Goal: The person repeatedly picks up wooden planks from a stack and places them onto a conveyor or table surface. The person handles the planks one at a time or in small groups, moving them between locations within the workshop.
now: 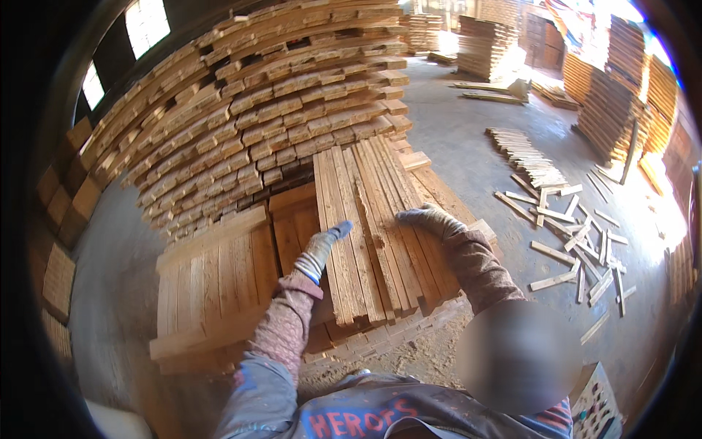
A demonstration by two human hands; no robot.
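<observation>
Two layers of long rough wooden boards (376, 227) lie side by side in front of me, on top of a low stack. My left hand (327, 245), in a grey glove with a striped cuff, reaches over the left boards with its fingers stretched out. On the right side of the boards lies my gloved right hand (430, 218), its fingers stretched toward the left. Neither hand is wrapped round a board. Beside my left forearm, shorter planks (219, 282) make up a low flat stack with crosswise boards at its ends.
A tall stack of layered boards (292, 110) stands just beyond. Loose wooden strips (578, 241) lie scattered on the concrete floor at the right, near a row of strips (523, 157). More stacks (610, 110) stand far right. Sawdust (402, 347) lies close to me; a blurred patch hides the lower right.
</observation>
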